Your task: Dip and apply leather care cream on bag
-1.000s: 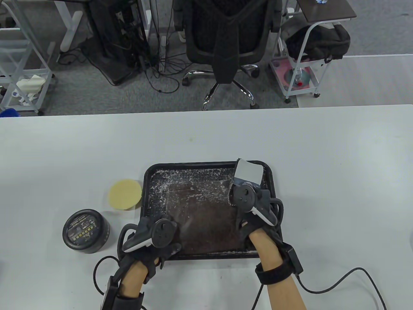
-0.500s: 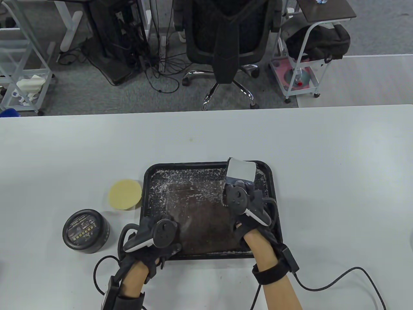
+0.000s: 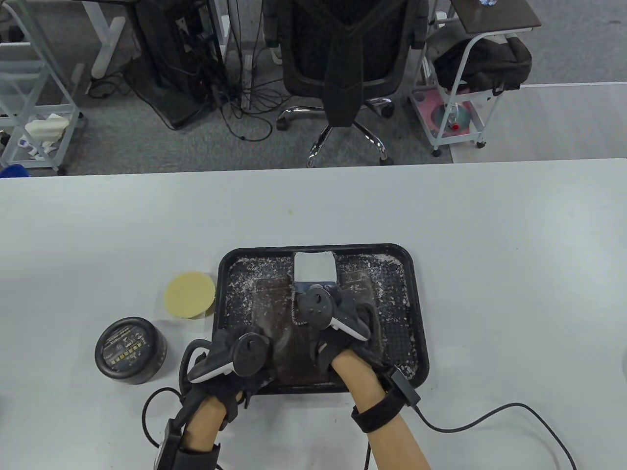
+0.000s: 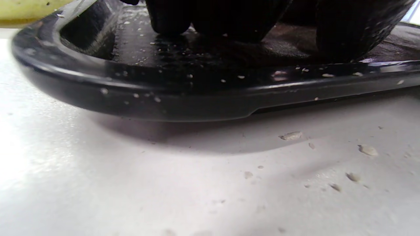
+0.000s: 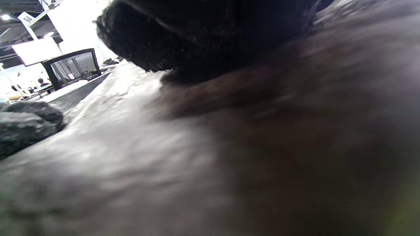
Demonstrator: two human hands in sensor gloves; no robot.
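Observation:
A flat brown leather bag (image 3: pixel 289 350) lies in a black tray (image 3: pixel 416 313) strewn with white crumbs. My right hand (image 3: pixel 325 308) holds a pale grey cloth (image 3: pixel 315 267) and presses it on the bag's far edge, near the tray's far middle. The right wrist view shows blurred brown leather (image 5: pixel 262 147) under the dark glove. My left hand (image 3: pixel 235 357) is at the tray's front left corner. Its fingers (image 4: pixel 170 16) reach over the rim (image 4: pixel 164 98) and press down on the tray floor and the bag's edge. The black cream jar (image 3: pixel 130 349) stands left of the tray with its lid on.
A round yellow sponge (image 3: pixel 190 295) lies between the jar and the tray's left side. Glove cables (image 3: pixel 490 421) trail over the table's front right. Crumbs (image 4: pixel 367 150) lie on the white table in front of the tray. An office chair (image 3: pixel 343 63) stands beyond the far edge.
My right hand has swept the cloth leftward over the bag, from the tray's far right corner to its far middle. My left hand has stayed at the front left corner.

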